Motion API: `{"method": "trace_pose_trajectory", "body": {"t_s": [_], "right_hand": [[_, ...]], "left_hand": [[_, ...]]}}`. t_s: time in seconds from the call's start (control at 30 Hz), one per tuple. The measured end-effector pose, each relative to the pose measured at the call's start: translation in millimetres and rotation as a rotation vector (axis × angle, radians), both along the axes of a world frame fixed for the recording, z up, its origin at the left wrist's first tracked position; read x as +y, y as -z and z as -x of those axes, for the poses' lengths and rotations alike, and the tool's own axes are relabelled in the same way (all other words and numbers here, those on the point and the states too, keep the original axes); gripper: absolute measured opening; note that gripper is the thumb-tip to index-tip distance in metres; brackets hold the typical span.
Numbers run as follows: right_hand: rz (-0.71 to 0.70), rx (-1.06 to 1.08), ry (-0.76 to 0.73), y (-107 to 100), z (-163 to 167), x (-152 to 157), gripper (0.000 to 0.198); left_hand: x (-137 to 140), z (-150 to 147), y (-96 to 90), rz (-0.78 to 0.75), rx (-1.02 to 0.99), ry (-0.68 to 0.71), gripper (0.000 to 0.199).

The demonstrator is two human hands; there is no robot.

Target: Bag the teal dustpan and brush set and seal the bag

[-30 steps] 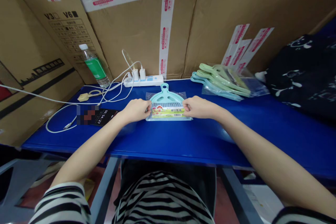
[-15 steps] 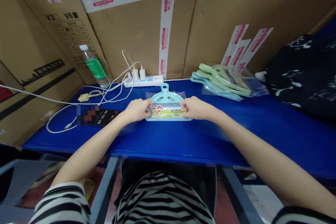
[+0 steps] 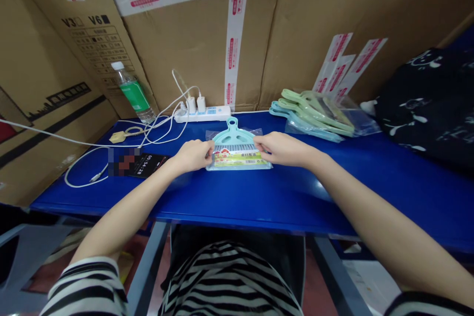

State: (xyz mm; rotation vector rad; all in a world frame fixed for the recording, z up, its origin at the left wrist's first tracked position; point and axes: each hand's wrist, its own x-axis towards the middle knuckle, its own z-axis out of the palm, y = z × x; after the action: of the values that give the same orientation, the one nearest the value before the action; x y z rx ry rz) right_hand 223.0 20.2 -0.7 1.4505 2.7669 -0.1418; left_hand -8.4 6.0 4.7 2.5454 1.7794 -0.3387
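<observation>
Quick count of what's on the blue counter point(image 3: 259, 197): one bagged dustpan set point(image 3: 237, 150) in the middle, with two hands on it, the left hand point(image 3: 192, 154) and the right hand point(image 3: 283, 149). One pile of more bagged sets point(image 3: 318, 113) sits off to the right (can't tell exactly how many are stacked, green ones over blue). One water bottle point(image 3: 133, 93), one power strip point(image 3: 202, 114) with two white chargers point(image 3: 196, 104) plugged in, one phone point(image 3: 142, 164) and one dark bag point(image 3: 429, 103).
</observation>
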Motion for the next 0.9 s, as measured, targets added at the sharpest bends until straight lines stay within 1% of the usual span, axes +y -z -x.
{"method": "trace_pose_trajectory", "body": {"t_s": [0.03, 0.13, 0.23, 0.3, 0.33, 0.4, 0.5, 0.57, 0.63, 0.8, 0.9], "right_hand": [[-0.033, 0.0, -0.023, 0.9, -0.1, 0.1, 0.014], [-0.094, 0.066, -0.151, 6.1, 2.1, -0.9, 0.033], [-0.086, 0.13, -0.286, 13.9, 4.7, -1.8, 0.046], [-0.07, 0.131, -0.322, 18.4, 5.6, -1.5, 0.049], [-0.066, 0.128, -0.326, 19.9, 5.8, -1.2, 0.05], [-0.062, 0.122, -0.324, 21.1, 6.4, -0.7, 0.051], [-0.049, 0.096, -0.302, 19.6, 8.2, -1.0, 0.052], [-0.032, 0.07, -0.279, 17.9, 9.8, -1.7, 0.054], [-0.016, 0.053, -0.262, 16.6, 10.9, -2.2, 0.056], [0.015, 0.053, -0.248, 12.0, 7.4, -1.2, 0.055], [0.099, 0.017, -0.196, 4.8, 3.2, -1.3, 0.056]], "left_hand": [[0.0, 0.1, -0.2, -0.002, -0.001, 0.0, 0.012], [-0.1, 0.4, -0.8, -0.001, 0.001, 0.002, 0.013], [-0.9, 0.7, -0.6, -0.011, 0.014, 0.002, 0.016], [-1.9, 0.7, 0.6, -0.048, 0.028, 0.017, 0.019], [-2.3, 0.6, 1.7, -0.08, 0.031, 0.05, 0.022], [-2.6, 0.4, 4.8, -0.148, 0.021, 0.193, 0.029], [-0.5, 1.2, 11.6, -0.191, -0.015, 0.49, 0.042], [2.0, 2.9, 16.0, -0.189, -0.045, 0.598, 0.044], [4.1, 4.9, 18.4, -0.184, -0.079, 0.615, 0.046], [3.6, 4.2, 15.1, -0.144, -0.101, 0.542, 0.048], [2.3, 1.9, 11.8, -0.118, -0.107, 0.49, 0.044]]}}
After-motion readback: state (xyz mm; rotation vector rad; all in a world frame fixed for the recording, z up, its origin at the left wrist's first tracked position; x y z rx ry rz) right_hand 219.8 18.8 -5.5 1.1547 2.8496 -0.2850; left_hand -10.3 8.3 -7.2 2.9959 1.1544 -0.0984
